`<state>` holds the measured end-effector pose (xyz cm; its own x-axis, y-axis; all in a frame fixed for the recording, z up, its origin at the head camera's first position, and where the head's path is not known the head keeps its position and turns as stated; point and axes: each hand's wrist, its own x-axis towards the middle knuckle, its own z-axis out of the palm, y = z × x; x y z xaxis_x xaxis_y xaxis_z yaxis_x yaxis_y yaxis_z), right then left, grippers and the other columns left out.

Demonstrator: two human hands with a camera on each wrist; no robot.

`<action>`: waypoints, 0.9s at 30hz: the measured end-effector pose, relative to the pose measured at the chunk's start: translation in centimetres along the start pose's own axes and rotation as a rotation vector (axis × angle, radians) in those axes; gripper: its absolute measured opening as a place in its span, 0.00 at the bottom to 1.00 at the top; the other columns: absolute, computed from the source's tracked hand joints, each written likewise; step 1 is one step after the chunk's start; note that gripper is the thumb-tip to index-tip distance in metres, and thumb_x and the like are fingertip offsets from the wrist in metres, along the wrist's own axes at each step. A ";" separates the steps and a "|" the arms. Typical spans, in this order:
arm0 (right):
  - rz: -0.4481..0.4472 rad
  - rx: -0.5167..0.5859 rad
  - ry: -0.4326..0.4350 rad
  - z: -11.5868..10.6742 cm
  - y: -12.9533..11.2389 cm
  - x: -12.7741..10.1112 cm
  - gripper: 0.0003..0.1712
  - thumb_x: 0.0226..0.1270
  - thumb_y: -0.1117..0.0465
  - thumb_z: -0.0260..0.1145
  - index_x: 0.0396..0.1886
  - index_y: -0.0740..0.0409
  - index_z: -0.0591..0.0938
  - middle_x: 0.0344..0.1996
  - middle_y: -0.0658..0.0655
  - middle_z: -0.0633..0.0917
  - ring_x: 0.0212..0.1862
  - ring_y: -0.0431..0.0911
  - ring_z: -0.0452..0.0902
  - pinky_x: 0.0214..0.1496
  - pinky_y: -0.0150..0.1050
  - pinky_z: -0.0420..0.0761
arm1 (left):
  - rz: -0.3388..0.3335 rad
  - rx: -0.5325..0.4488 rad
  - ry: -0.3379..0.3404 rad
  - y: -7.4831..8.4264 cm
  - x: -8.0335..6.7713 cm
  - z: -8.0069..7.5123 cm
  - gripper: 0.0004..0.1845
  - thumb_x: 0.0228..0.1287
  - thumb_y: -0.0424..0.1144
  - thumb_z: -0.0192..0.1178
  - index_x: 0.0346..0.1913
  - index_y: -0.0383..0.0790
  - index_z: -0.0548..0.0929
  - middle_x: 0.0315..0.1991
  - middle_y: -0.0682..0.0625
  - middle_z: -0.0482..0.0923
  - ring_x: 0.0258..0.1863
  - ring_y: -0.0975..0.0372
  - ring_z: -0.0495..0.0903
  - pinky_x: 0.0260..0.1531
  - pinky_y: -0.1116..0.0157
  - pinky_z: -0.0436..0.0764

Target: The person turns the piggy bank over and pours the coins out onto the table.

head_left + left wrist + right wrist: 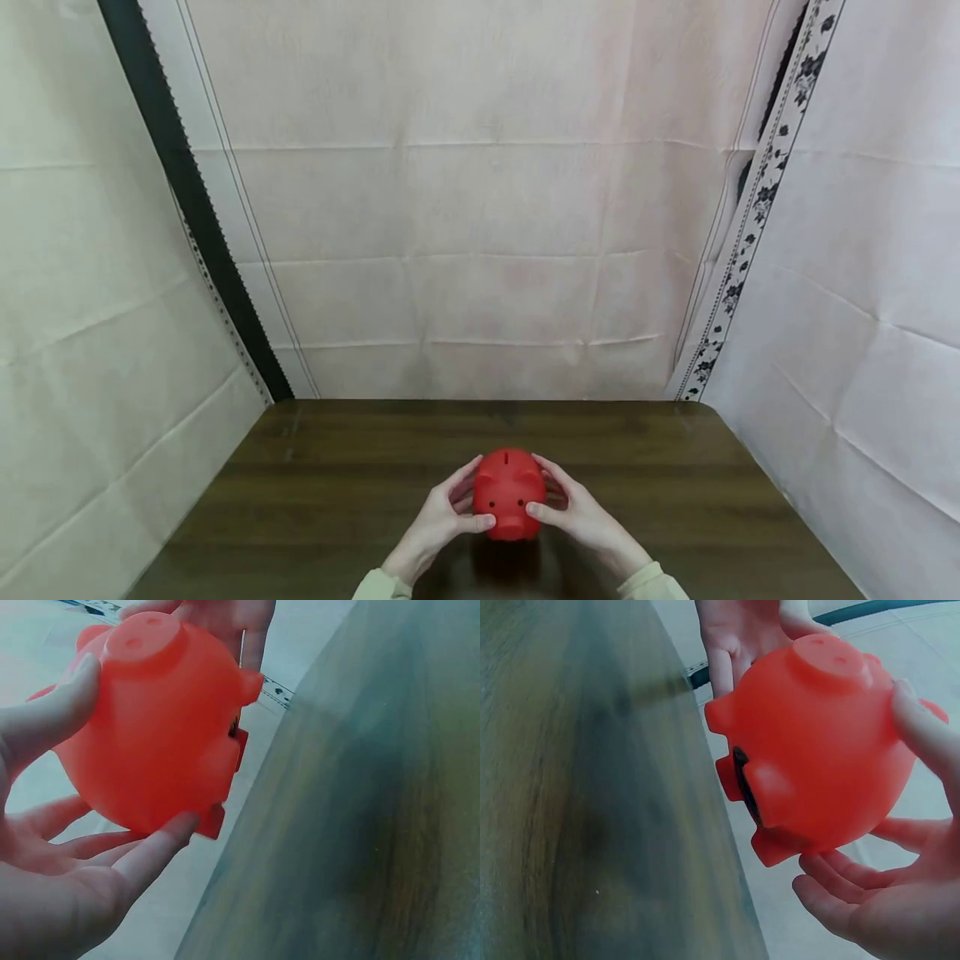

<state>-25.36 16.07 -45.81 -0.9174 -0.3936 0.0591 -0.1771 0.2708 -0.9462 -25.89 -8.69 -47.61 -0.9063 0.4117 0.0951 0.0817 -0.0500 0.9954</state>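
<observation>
Between my two hands is a red piggy bank (510,487), its snout toward me and the coin slot on top. My left hand (442,517) grips its left side, thumb near the snout and fingers curled around behind. On the other side my right hand (581,512) holds it the same way, with the thumb beside an eye. In the left wrist view, the piggy bank (157,727) is raised off the table, its short legs showing. A dark round patch shows on the underside of the piggy bank (817,750) in the right wrist view.
The dark brown wooden table (337,450) lies below the hands. White cloth sheets hang around it, including a back sheet (480,208), a left sheet (90,333) and a right sheet (862,292). Pale green sleeves (651,583) cover the wrists.
</observation>
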 end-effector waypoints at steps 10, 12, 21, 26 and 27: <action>-0.120 -0.108 -0.004 -0.6 -1.0 -0.8 0.38 0.65 0.57 0.66 0.72 0.60 0.64 0.58 0.66 0.75 0.55 0.48 0.73 0.54 0.44 0.76 | -0.063 0.018 -0.051 1.0 -0.6 0.9 0.45 0.53 0.39 0.72 0.73 0.50 0.60 0.63 0.36 0.70 0.51 0.52 0.83 0.49 0.53 0.84; -0.138 -0.143 -0.005 -0.7 -1.2 -1.0 0.38 0.64 0.56 0.67 0.71 0.57 0.65 0.57 0.64 0.75 0.55 0.48 0.72 0.54 0.45 0.76 | -0.082 -0.001 -0.025 1.1 -0.6 1.2 0.42 0.55 0.41 0.71 0.71 0.49 0.60 0.60 0.38 0.73 0.48 0.54 0.83 0.48 0.53 0.84; -0.139 -0.272 0.114 1.6 -3.0 -1.2 0.38 0.59 0.51 0.71 0.69 0.51 0.69 0.60 0.58 0.74 0.59 0.53 0.68 0.47 0.36 0.81 | -0.140 -0.183 0.140 0.7 -0.9 3.2 0.41 0.60 0.46 0.67 0.71 0.50 0.55 0.58 0.39 0.72 0.45 0.55 0.82 0.44 0.51 0.85; -0.161 -0.204 0.268 2.1 -3.3 -1.0 0.34 0.63 0.54 0.68 0.68 0.52 0.68 0.62 0.57 0.74 0.61 0.54 0.69 0.58 0.47 0.78 | -0.092 -0.331 0.192 0.6 -0.7 3.9 0.39 0.63 0.44 0.65 0.71 0.51 0.55 0.59 0.41 0.73 0.47 0.54 0.83 0.46 0.51 0.85; -0.177 -0.165 0.300 1.9 -3.2 -0.9 0.33 0.65 0.56 0.66 0.68 0.53 0.67 0.62 0.58 0.75 0.62 0.55 0.69 0.60 0.48 0.76 | -0.079 -0.353 0.196 0.8 -0.5 4.0 0.39 0.63 0.44 0.65 0.71 0.52 0.55 0.60 0.41 0.71 0.48 0.54 0.82 0.47 0.52 0.84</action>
<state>-23.27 13.87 -43.47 -0.9265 -0.1792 0.3308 -0.3750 0.3689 -0.8505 -23.68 -5.26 -46.84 -0.9688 0.2470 -0.0196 -0.1077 -0.3484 0.9312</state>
